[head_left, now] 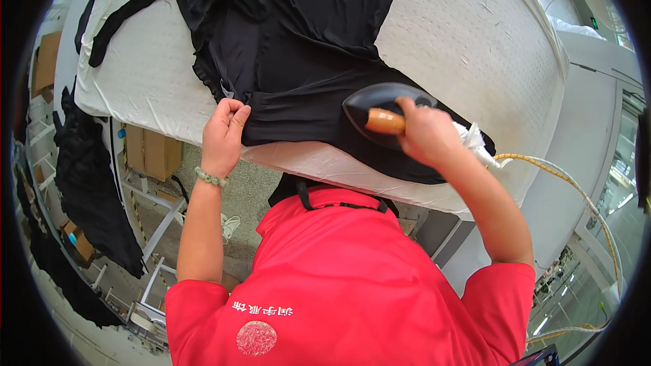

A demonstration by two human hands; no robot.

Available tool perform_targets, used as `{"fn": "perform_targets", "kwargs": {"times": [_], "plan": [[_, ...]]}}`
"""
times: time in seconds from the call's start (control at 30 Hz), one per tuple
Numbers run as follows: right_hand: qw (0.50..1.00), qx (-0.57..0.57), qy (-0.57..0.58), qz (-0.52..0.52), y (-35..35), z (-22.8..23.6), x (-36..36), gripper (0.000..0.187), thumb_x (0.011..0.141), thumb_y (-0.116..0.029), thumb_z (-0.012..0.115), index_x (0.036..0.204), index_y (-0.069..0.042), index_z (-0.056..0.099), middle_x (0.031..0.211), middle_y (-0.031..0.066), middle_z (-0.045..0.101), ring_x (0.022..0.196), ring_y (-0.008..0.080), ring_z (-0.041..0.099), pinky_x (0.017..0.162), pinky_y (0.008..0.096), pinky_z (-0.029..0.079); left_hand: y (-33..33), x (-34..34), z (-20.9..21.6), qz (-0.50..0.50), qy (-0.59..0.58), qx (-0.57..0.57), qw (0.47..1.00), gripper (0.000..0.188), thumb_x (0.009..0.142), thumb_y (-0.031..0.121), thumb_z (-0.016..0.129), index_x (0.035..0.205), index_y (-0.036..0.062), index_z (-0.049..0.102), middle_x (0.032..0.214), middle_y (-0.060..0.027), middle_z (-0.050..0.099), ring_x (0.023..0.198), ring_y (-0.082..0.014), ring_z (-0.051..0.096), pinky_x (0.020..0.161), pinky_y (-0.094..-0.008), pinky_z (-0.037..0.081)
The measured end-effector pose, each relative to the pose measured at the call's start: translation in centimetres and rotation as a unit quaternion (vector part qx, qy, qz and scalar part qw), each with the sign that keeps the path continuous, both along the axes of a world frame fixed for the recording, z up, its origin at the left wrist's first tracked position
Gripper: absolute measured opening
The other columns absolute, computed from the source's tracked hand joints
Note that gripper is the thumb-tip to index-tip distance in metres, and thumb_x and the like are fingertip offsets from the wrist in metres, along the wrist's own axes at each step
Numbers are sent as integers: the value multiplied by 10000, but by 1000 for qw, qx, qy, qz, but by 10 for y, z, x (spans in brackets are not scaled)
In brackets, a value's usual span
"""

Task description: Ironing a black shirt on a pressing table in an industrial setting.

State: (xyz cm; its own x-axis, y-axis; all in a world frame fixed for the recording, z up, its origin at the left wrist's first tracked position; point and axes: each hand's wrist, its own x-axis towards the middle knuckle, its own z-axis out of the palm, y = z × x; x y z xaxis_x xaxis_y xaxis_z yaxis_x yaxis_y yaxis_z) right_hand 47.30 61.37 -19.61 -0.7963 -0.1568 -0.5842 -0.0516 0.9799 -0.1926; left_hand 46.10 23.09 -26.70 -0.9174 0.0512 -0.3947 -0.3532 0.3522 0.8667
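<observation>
A black garment [291,34] of thin, slightly shiny cloth lies over the pale padded ironing table [468,34], with one narrow strip reaching to the upper left. My left hand [224,129] pinches the garment's edge near the table's front, thumb against the fingers. A dark iron [366,98] with an orange-brown handle rests on the black cloth right of centre. My right hand [428,130] is wrapped round that handle, and the iron's tip points left. The iron's underside is hidden.
A hose and cable [576,183] run from the iron to the right and down. White cloth [475,141] is bunched behind the iron. Black fabric [91,176] hangs at the left, beside cardboard boxes [153,152] under the table. A grey cabinet [590,102] stands at the right.
</observation>
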Motion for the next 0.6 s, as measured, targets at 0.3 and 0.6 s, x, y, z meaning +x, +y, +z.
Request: {"fn": "perform_targets", "kwargs": {"times": [0.3,0.6], "plan": [[995,-13,-69,75,-30,-4,56,595,842,-203,717,1380,-63,505,734,181,707,657,378,713,609,488,557,-5,-15,-4,-66,-8,-53,996,179,1014,188,683,986,17,640,739,23,583,661,-47,465,609,-241,411],[955,45,131,-261,56,-21,59,507,902,-282,736,1341,-83,580,917,217,736,859,429,713,755,503,565,-10,-1,10,-171,9,-47,984,189,1012,182,686,1020,-4,651,770,-1,622,696,-63,547,688,-265,512]]}}
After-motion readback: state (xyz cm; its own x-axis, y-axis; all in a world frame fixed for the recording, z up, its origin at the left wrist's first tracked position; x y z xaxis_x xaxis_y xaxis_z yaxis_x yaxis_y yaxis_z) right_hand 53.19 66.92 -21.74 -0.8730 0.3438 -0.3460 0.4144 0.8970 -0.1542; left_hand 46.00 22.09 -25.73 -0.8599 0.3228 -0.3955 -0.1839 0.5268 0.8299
